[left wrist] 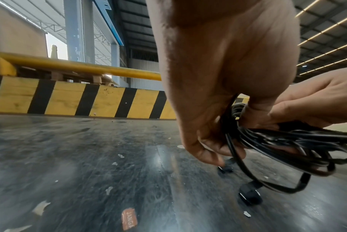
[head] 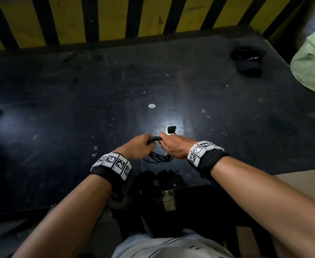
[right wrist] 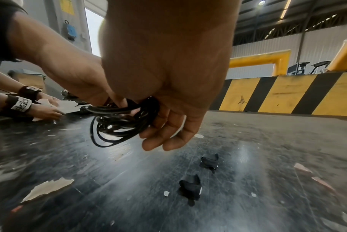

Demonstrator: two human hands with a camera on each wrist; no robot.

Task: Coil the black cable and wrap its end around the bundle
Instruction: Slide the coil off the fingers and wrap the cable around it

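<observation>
The black cable (head: pixel 155 140) is gathered into a bundle of several loops just above the dark table (head: pixel 78 108), near its front edge. My left hand (head: pixel 140 147) grips the bundle's left side, fingers curled round the strands (left wrist: pixel 231 130). My right hand (head: pixel 172 146) holds the right side; the strands (right wrist: pixel 121 122) pass under its palm (right wrist: pixel 168 78) while its lower fingers (right wrist: pixel 164 138) hang loosely. Loose loops (head: pixel 158 157) droop below both hands. The cable's black plug (head: pixel 171 129) sits by the table just beyond my right hand, also in the left wrist view (left wrist: pixel 249 195).
A black cap (head: pixel 248 60) lies far right, beside a pale green sack (head: pixel 313 58). A yellow-and-black striped barrier (head: pixel 115 17) runs along the table's back. Paper scraps (right wrist: pixel 47 188) dot the surface. Another person's hands (right wrist: pixel 43 109) handle paper to my left.
</observation>
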